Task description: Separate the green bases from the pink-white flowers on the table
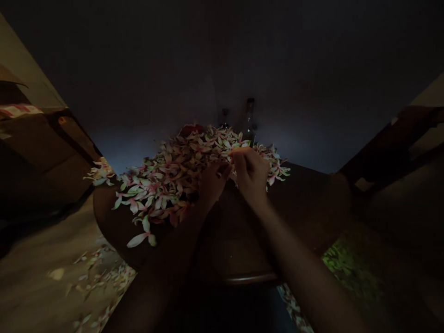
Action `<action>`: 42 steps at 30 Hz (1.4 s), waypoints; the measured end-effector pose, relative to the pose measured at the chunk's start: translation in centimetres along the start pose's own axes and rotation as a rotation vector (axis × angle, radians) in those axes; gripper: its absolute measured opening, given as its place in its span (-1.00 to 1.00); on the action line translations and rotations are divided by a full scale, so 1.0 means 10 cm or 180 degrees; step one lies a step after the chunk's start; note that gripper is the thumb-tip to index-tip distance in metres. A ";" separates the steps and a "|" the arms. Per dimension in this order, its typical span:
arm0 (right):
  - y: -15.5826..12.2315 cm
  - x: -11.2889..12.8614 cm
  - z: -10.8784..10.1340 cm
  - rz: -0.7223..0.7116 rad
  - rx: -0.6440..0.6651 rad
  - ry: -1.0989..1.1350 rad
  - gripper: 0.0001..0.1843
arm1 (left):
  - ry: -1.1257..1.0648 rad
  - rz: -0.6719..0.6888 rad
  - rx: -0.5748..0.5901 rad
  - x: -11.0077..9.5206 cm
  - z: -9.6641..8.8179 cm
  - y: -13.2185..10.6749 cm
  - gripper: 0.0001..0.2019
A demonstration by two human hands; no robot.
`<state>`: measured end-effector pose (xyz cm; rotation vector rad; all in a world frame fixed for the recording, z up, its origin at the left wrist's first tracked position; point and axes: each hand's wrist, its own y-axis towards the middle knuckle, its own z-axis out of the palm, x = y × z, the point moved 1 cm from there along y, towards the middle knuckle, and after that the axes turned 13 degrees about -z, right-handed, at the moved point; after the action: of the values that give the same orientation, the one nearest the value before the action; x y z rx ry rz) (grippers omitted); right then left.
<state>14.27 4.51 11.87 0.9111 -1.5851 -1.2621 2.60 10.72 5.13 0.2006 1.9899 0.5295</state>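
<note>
My left hand (pixel 212 182) and my right hand (pixel 252 175) are close together above a dark round table (pixel 305 208). The fingers of both are pinched, with the fingertips nearly meeting. Whatever is between them is too small and dark to make out. A big heap of pink-and-white flowers (pixel 166 178), with pointed petals and greenish tips, spreads over the back and left of the table, right behind and beside my hands. One loose flower (pixel 144 235) lies at the heap's front left.
Against the back wall stand a dark bottle (pixel 249 121) and a red object (pixel 192 129), partly hidden by the heap. Fallen petals (pixel 104 273) litter the floor at left. Green leaves (pixel 347 263) lie low at right. The scene is very dim.
</note>
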 end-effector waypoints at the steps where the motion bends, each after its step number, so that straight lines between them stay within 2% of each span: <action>1: -0.11 -0.22 0.04 0.0115 0.0163 -0.0120 -0.73 | -0.0033 -0.0025 -0.0089 0.02 0.00 0.00 -0.74; 3: -0.33 -0.56 0.05 0.0383 0.0441 -0.0218 -0.70 | -0.0116 -0.0004 -0.0246 0.03 0.00 -0.01 -0.77; 5: -0.49 -0.75 0.03 0.0621 0.0493 -0.0257 -0.66 | -0.0160 0.0046 -0.0300 0.03 0.00 -0.01 -0.80; 8: -0.60 -0.87 0.01 0.0913 0.0421 -0.0291 -0.60 | -0.0138 0.0148 -0.0283 0.04 0.00 0.00 -0.78; 10: -0.63 -0.90 0.04 0.1045 0.0531 -0.0215 -0.56 | -0.0124 0.0212 -0.0282 0.06 0.01 0.03 -0.75; 12: -0.64 -0.92 0.07 0.1096 0.0674 -0.0089 -0.54 | -0.0109 0.0294 -0.0299 0.09 0.02 0.05 -0.76; 17: -0.66 -0.92 0.12 0.1117 0.0804 0.0192 -0.52 | -0.0139 0.0269 -0.0016 0.12 0.04 0.07 -0.73; 23: -0.61 -0.91 0.10 0.1455 0.0615 0.0626 -0.58 | -0.0176 0.0167 -0.0066 0.08 0.00 0.06 -0.83; 28: -0.56 -0.89 0.06 0.1626 0.0288 0.0790 -0.68 | -0.0384 0.0096 0.0097 0.06 0.02 0.04 -0.85; 34: -0.53 -0.85 0.05 0.1743 0.0309 0.0890 -0.68 | -0.0668 -0.0068 0.0225 0.08 0.04 0.04 -0.85; 38: -0.54 -0.82 0.03 0.1807 0.0468 0.0891 -0.69 | -0.0578 -0.0105 0.0127 0.08 0.03 0.04 -0.83; 42: -0.55 -0.83 0.03 0.1775 0.0463 0.1000 -0.72 | -0.0543 -0.0098 0.0216 0.06 0.01 0.04 -0.81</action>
<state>16.86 11.13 4.90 0.6477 -1.5418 -0.5902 2.40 11.28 4.79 0.2487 1.8431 0.4116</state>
